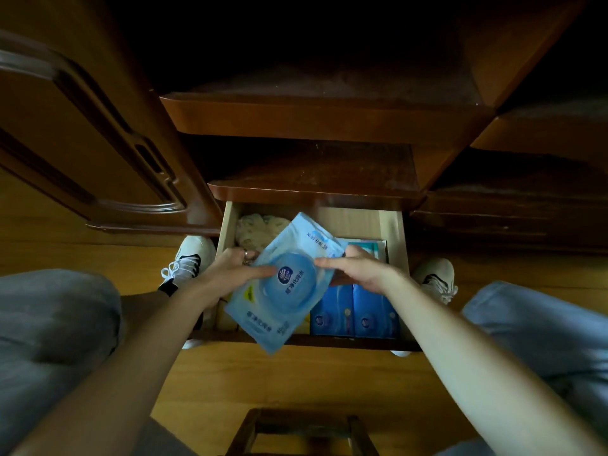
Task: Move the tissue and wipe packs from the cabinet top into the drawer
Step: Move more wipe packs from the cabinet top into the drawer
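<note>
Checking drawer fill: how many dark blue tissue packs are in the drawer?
2 visible. Left dark blue pack and right dark blue pack stand side by side at the front right of the drawer. The wipe pack held above may hide more.

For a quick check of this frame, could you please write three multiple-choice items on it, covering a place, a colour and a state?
1. Where is the wipe pack?
A. on the floor
B. over the open drawer
C. on the stool

2. What colour are the tissue packs in the drawer's front right?
A. red
B. green
C. blue

3. How is the wipe pack held?
A. by both hands
B. by one hand
C. by neither

Answers:
1 B, it hangs tilted above the drawer.
2 C, their wrappers are blue.
3 A, the left hand and right hand touch its sides.
</note>
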Demonstrator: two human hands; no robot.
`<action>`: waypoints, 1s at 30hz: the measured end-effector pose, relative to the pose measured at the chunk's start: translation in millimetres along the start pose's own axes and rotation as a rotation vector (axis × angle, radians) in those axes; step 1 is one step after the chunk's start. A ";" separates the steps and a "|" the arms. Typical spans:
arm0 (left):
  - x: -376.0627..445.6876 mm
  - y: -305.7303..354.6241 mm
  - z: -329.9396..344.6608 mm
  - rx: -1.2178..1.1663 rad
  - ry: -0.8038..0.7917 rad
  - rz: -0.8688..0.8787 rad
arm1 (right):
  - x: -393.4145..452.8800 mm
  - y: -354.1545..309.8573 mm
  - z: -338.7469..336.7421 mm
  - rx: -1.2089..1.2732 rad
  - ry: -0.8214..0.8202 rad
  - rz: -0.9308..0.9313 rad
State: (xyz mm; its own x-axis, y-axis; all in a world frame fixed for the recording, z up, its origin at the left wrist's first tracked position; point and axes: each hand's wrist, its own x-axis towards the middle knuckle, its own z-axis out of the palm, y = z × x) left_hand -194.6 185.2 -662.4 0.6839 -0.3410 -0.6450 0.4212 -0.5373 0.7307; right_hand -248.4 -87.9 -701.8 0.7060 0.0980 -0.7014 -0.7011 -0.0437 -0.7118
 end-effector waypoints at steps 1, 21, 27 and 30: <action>1.3 -3.8 -0.9 -0.016 0.008 0.010 | 5.7 -3.5 -0.1 -0.087 0.066 -0.028; 27.9 -27.1 -19.3 0.007 0.404 0.049 | 81.3 -3.8 -61.4 -1.359 0.142 -0.030; 22.5 -21.1 -8.6 -0.055 0.360 0.046 | 30.2 -1.3 -60.2 -1.130 0.327 -0.205; 15.1 -17.2 0.8 -0.104 0.360 0.066 | 0.0 -12.4 -56.1 -0.897 0.486 -0.303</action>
State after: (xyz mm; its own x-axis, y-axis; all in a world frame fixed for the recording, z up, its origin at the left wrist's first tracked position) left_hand -192.0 188.6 -684.9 0.8693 -0.0696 -0.4894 0.4148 -0.4356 0.7989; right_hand -234.1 -143.1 -695.1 0.9419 -0.1709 -0.2891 -0.2986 -0.8200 -0.4883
